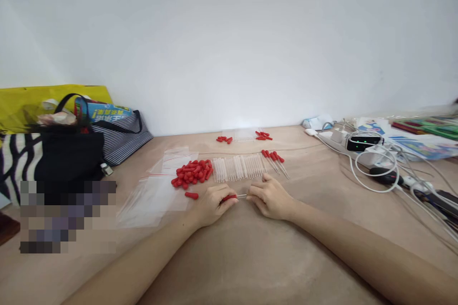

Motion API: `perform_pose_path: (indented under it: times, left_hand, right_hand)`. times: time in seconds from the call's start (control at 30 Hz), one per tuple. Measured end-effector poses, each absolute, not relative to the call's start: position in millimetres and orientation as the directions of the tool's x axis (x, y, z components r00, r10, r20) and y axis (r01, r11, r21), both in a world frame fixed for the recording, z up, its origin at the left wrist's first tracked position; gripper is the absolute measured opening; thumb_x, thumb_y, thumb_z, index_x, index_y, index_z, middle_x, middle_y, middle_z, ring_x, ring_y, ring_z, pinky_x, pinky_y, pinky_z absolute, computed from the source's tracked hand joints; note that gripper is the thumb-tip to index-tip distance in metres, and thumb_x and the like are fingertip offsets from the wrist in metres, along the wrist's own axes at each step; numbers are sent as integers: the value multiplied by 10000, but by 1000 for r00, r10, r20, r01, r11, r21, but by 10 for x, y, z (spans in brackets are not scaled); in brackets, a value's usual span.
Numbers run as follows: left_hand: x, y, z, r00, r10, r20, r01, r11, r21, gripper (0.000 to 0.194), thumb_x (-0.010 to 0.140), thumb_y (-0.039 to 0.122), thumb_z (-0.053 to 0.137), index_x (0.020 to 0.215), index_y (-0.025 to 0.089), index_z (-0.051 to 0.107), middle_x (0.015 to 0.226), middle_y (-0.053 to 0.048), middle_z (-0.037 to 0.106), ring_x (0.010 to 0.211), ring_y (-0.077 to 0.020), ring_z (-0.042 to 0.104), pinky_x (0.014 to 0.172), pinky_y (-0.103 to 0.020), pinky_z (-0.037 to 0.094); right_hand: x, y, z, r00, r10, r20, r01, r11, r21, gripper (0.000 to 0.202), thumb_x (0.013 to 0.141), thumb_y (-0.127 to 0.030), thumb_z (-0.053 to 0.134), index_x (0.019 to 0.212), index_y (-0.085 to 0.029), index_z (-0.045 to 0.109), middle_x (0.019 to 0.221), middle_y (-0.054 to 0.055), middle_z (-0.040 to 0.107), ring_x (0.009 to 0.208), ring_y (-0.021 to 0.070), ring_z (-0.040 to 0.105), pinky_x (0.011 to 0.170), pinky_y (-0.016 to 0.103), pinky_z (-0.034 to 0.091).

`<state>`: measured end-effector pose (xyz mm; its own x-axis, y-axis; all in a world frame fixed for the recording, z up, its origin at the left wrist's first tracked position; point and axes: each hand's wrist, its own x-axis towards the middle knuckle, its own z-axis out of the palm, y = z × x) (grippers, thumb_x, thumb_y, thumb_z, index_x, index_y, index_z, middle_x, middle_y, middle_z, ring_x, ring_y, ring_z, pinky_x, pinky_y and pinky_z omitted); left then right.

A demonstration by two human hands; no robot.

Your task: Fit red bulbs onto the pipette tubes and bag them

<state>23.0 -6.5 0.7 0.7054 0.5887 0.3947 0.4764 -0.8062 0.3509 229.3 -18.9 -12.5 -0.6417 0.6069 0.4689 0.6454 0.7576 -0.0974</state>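
Note:
My left hand (217, 201) is closed on a red rubber dropper bulb (230, 197). A thin clear dropper tube (242, 196) runs from the bulb's end to my right hand (269, 196), whose fingers pinch it. Whether the tube sits inside the bulb I cannot tell. Left of my left hand lies a single red bulb (192, 195), with a heap of red bulbs (193, 173) behind it. A row of clear tubes (239, 167) stretches beyond both hands. To its right lie several droppers with red bulbs fitted (275, 158).
Clear zip bags (153, 195) are spread left of the heap. Further back, near the wall, are more tubes (245, 134) and small groups of red bulbs (224, 139). Bags (121, 133) stand at the left. A power strip (332, 141) with tangled white cables (375, 188) lies at the right.

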Motion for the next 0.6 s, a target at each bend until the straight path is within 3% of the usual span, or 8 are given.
perform_pose_path:
  times: [0.23,0.6]
  left_hand:
    - [225,-63,-10,724,569,390,469,-821,327,164,845,231,412,781,148,539,719,-29,563,651,-141,521,597,-238,400]
    - [238,-65,10,739,543,398,457,-839,297,164,837,213,411,749,146,532,691,-28,551,628,-142,514,582,-239,393]
  right_hand:
    - [2249,-171,-169,-589,643,490,527,765,-370,147,820,-186,409,686,-174,469,612,1,529,588,115,455,629,231,321]
    - [2185,-131,-178,-602,618,506,507,785,-356,165,812,-186,417,654,-175,463,574,-6,512,539,109,437,597,229,340]
